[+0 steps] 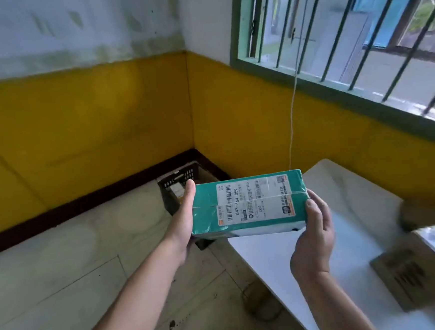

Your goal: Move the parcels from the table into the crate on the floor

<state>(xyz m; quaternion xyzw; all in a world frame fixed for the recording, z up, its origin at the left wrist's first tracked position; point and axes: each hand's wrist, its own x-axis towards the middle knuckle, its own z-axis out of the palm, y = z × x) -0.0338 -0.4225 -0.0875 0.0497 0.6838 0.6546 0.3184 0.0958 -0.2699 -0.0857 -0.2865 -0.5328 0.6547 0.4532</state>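
Note:
A teal parcel (248, 205) with white shipping labels is held in the air between both hands, above the table's left edge. My left hand (185, 219) presses flat against its left end. My right hand (314, 235) grips its right end from below. Behind the parcel, a black slatted crate (180, 179) stands on the floor in the room's corner, partly hidden by the parcel and my left hand; something pale lies inside it. A brown cardboard parcel (427, 265) rests on the white table (283, 258) at the right.
Another brownish object (418, 214), blurred, lies on the table at the far right. Yellow walls meet in the corner behind the crate. A barred window (357, 36) is at the upper right, with a white cord (292, 122) hanging from it. The tiled floor (63, 268) spreads to the left.

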